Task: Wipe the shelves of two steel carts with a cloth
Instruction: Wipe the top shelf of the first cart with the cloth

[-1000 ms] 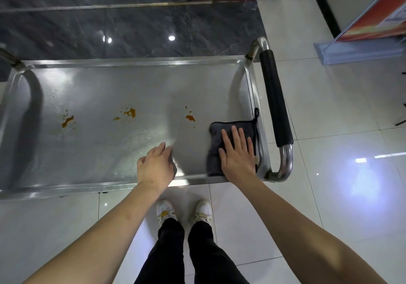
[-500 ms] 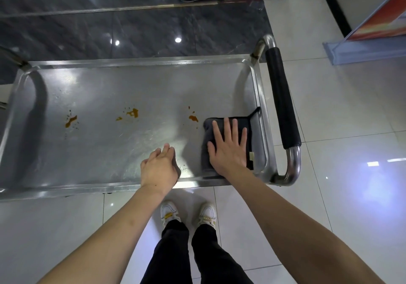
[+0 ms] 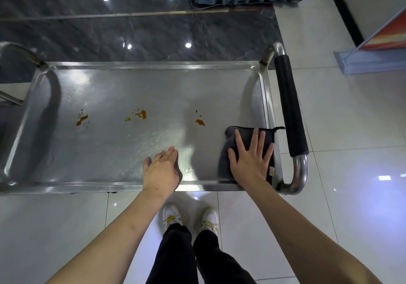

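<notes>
Grey cloth (image 3: pixel 246 145) against shelf rim (image 3: pixel 267 107)

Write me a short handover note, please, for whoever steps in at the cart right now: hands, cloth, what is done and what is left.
Right hand: flat, fingers spread, pressing the dark cloth onto the top shelf at its right end, near the front rim, beside the black-padded handle.
Left hand: open, holding nothing, over the front middle of the shelf.
Done: cloth is down on the shelf; no stain wiped yet.
Left: three orange stains remain, right, middle and left, all to the left of the cloth. Sweeping leftwards looks the natural move. No lower shelf or second cart is in view.
</notes>
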